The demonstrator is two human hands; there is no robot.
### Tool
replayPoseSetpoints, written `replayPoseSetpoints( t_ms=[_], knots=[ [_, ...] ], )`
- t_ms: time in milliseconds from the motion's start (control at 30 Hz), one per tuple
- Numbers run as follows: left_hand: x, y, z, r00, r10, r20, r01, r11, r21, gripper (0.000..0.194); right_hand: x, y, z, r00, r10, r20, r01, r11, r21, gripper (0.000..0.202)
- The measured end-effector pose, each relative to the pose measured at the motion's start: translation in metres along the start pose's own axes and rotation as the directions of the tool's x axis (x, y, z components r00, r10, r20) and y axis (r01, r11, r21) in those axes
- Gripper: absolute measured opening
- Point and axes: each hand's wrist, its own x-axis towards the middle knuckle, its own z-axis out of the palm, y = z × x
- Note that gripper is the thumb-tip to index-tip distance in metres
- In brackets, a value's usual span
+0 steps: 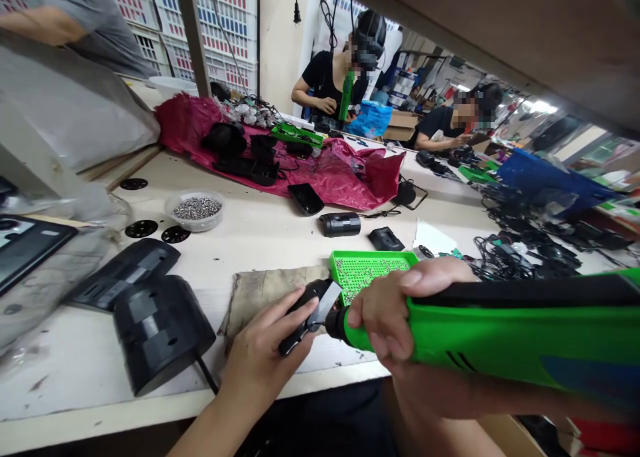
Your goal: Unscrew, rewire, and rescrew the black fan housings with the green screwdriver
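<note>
My left hand (267, 340) grips a small black plastic part (320, 297) above a worn cloth (250, 297) near the table's front edge. Wrapped round a green and black electric screwdriver (480, 330) is my right hand (400, 310), at the tool's front end. The screwdriver points left, and its thin bit meets the black part beside my left fingers. Just behind my hands lies a green perforated tray (370, 264) holding many small screws. A round clear tub (197, 210) of metal screws stands further left.
Large black housings (163, 330) stand at the front left. Pink plastic sheeting (365, 174) with black parts lies across the back. Tangled black cables (530, 257) spread at the right. People (330, 87) sit beyond the table. A shelf edge slants overhead.
</note>
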Motion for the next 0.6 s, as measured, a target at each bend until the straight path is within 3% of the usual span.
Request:
replayPoseSetpoints(
  t_ms=[100,233,367,500,600],
  knots=[
    [-0.001,-0.001,0.002,1.000,0.020,-0.016,-0.020,0.999,0.043,0.041,0.004,-0.002,0.002,0.995,-0.097,0.039,0.097,0.995,0.010,0.034],
    [-0.004,-0.003,0.002,1.000,-0.002,-0.008,0.003,0.999,0.049,0.042,0.010,-0.006,0.008,0.988,-0.117,0.098,0.111,0.992,0.061,0.028],
    [0.001,-0.008,-0.001,0.997,-0.074,0.019,0.074,0.997,-0.012,0.041,0.009,-0.001,0.014,0.984,-0.170,0.057,0.168,0.985,0.048,0.027],
    [0.013,-0.012,-0.005,0.952,-0.276,-0.134,0.289,0.954,0.086,0.044,0.009,0.010,0.006,0.958,-0.280,-0.056,0.282,0.959,0.034,0.047],
    [0.015,-0.012,-0.004,0.933,-0.270,-0.239,0.318,0.928,0.195,0.054,0.012,0.015,-0.004,0.953,-0.269,-0.139,0.275,0.961,0.031,0.066]
  ],
)
